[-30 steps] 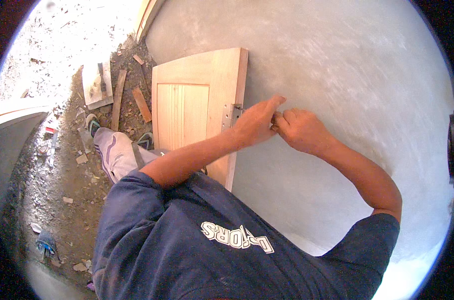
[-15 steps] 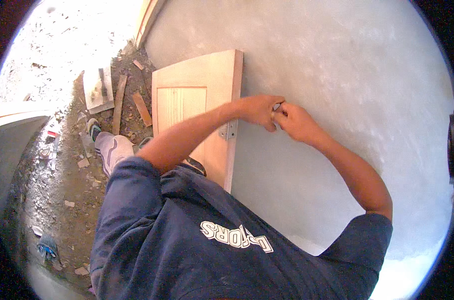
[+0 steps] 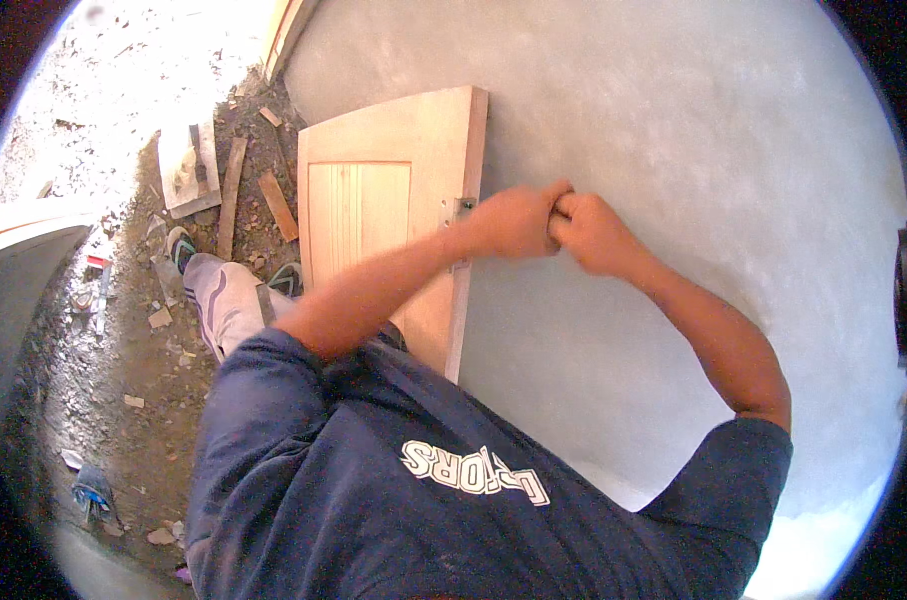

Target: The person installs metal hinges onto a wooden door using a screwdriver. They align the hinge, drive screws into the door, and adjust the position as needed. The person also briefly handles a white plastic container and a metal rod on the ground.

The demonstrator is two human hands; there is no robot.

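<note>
My left hand [image 3: 517, 221] and my right hand [image 3: 601, 238] meet in front of the grey wall, knuckles touching. The fingers of both are curled closed. Whatever lies between them, if anything, is hidden by the fingers. Just left of the hands stands a pale wooden panel door [image 3: 436, 145], seen from above and leaning near the wall. A small metal plate [image 3: 464, 207] sits at its edge, partly covered by my left wrist.
A smooth grey wall [image 3: 674, 130] fills the right side. Boards [image 3: 232, 200], a stained pale slab [image 3: 189, 175] and rubble lie on the dirt floor [image 3: 154, 400] to the left. A blue item [image 3: 93, 492] rests at lower left. My sandalled foot [image 3: 181, 248] is beside the slab.
My left hand has closed and turned over, covering the small gap and pale sliver seen between the hands earlier. The view has shifted slightly, showing more of the metal plate.
</note>
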